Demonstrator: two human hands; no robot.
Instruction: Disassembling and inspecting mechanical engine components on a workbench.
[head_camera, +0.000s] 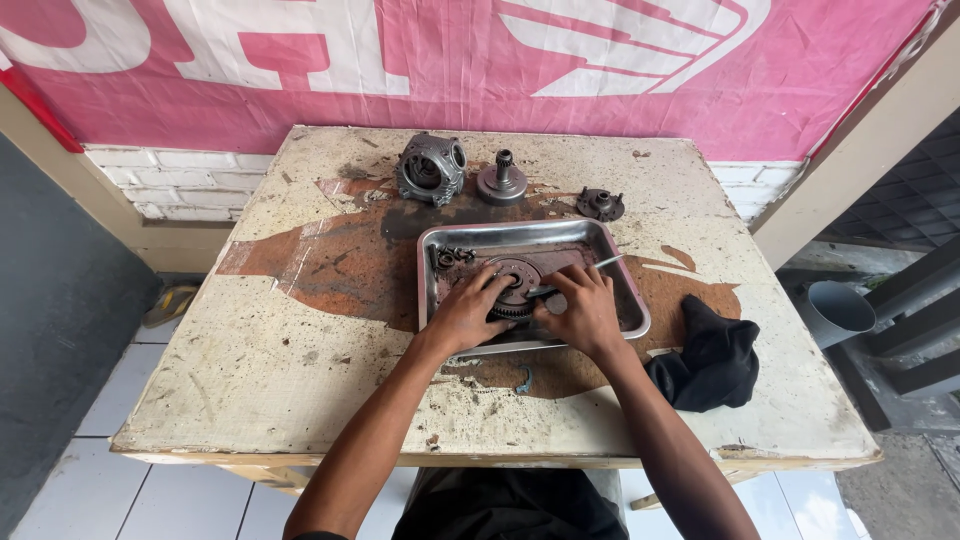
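A round toothed gear assembly (515, 283) lies in a shallow metal tray (520, 234) on a worn, stained table (250, 340). My left hand (465, 312) rests on the gear's left side, fingers curled over its rim. My right hand (582, 310) grips a thin metal tool (600, 263) whose tip lies against the gear, with the shaft pointing up and right. Small loose parts (450, 257) sit in the tray's far left corner.
Behind the tray stand a grey metal housing (431, 168), a round hub with a shaft (502, 181) and a small dark flange (600, 204). A black rag (712, 360) lies at the right. A small curved clip (524, 380) lies near the front. A pink banner hangs behind.
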